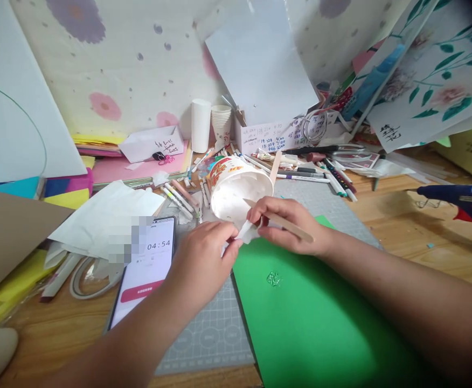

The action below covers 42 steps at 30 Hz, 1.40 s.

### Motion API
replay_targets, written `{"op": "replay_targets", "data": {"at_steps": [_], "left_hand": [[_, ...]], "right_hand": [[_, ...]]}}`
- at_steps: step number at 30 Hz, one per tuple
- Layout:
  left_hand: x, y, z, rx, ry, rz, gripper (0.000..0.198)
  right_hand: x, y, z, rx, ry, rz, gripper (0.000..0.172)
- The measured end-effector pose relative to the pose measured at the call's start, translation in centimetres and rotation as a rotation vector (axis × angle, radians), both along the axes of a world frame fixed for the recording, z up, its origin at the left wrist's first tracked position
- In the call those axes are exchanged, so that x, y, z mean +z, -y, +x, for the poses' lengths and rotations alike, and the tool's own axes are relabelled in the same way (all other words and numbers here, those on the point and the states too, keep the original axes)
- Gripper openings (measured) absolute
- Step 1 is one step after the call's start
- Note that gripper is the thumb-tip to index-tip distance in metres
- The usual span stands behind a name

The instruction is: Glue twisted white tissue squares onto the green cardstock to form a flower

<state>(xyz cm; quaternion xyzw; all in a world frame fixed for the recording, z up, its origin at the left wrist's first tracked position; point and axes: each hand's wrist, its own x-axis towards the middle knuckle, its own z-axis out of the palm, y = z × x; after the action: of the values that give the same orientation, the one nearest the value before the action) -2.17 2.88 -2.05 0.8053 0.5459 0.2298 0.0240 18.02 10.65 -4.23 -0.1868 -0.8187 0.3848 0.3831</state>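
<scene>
My left hand (206, 253) is closed, thumb and forefinger pinching one edge of a small white piece of tissue or paper (249, 231). The fingers of my right hand (290, 218) grip the other side of that piece. Lying through the same hand is a flat wooden craft stick (290, 226), its pointed end toward the tub. Just beyond both hands a white paper tub (240, 189) with red print lies tipped, its mouth facing me. A green sheet (296, 318) lies under my right forearm, with a small glossy patch (273, 278) on it.
A phone (151, 264) showing a timer lies left of my left hand. Under the work is a grey cutting mat (215, 328). Several markers (300, 177) lie behind the tub, near a second wooden stick (275, 166). A blue glue gun (462, 202) stands at the right.
</scene>
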Motion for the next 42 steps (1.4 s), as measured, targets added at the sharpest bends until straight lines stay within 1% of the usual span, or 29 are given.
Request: {"op": "replay_targets", "data": {"at_steps": [4,8,10,12,14,16,18,19,20,22,26,29,34,37,42], "left_hand": [[-0.4,0.4,-0.1,-0.072,-0.041,0.054,0.014],[-0.8,1.0,0.4,-0.183,-0.102,0.104,0.022],[-0.9,1.3,0.6,-0.233,-0.130,0.091,0.025],[-1.0,1.4,0.8,-0.273,-0.138,0.046,0.024],[-1.2,1.4,0.8,-0.303,-0.120,-0.007,0.022],[-1.3,1.3,0.8,-0.326,-0.095,-0.043,0.020],[-1.3,1.1,0.8,-0.338,-0.079,-0.069,0.019],[-1.2,1.1,0.8,-0.341,-0.074,-0.082,0.020],[-1.2,1.1,0.8,-0.341,-0.071,-0.094,0.020],[-1.0,1.1,0.9,-0.342,-0.069,-0.109,0.020],[-1.0,1.1,1.1,-0.360,-0.087,-0.089,0.020],[-1.1,1.0,1.2,-0.372,-0.110,-0.067,0.018],[-1.3,1.0,1.1,-0.392,-0.120,-0.040,0.016],[-1.4,1.0,1.0,-0.403,-0.099,-0.016,0.015],[-1.8,0.7,1.1,-0.395,-0.062,-0.001,0.011]], "right_hand": [[0.0,0.0,0.1,-0.016,-0.117,-0.167,0.014],[0.0,0.0,-0.3,-0.017,-0.277,-0.443,0.018],[0.1,0.0,-0.4,-0.005,-0.294,-0.533,0.026],[0.2,-0.1,-0.2,-0.005,-0.258,-0.516,0.035],[0.4,-0.2,-0.1,-0.009,-0.217,-0.478,0.040],[0.7,-0.1,0.0,0.002,-0.176,-0.476,0.034],[0.9,0.0,0.0,0.026,-0.138,-0.517,0.021],[1.0,0.0,-0.1,0.040,-0.121,-0.542,0.017],[1.0,0.0,-0.2,0.049,-0.108,-0.563,0.016],[0.9,0.0,-0.2,0.061,-0.079,-0.563,0.021],[0.6,-0.2,-0.1,0.048,0.019,-0.470,0.043],[0.8,-0.3,0.1,0.044,0.089,-0.426,0.052],[1.4,-0.2,0.1,0.084,0.150,-0.389,0.059],[1.4,-0.1,0.0,0.101,0.196,-0.364,0.061],[1.2,-0.1,-0.2,0.149,0.249,-0.367,0.057]]}}
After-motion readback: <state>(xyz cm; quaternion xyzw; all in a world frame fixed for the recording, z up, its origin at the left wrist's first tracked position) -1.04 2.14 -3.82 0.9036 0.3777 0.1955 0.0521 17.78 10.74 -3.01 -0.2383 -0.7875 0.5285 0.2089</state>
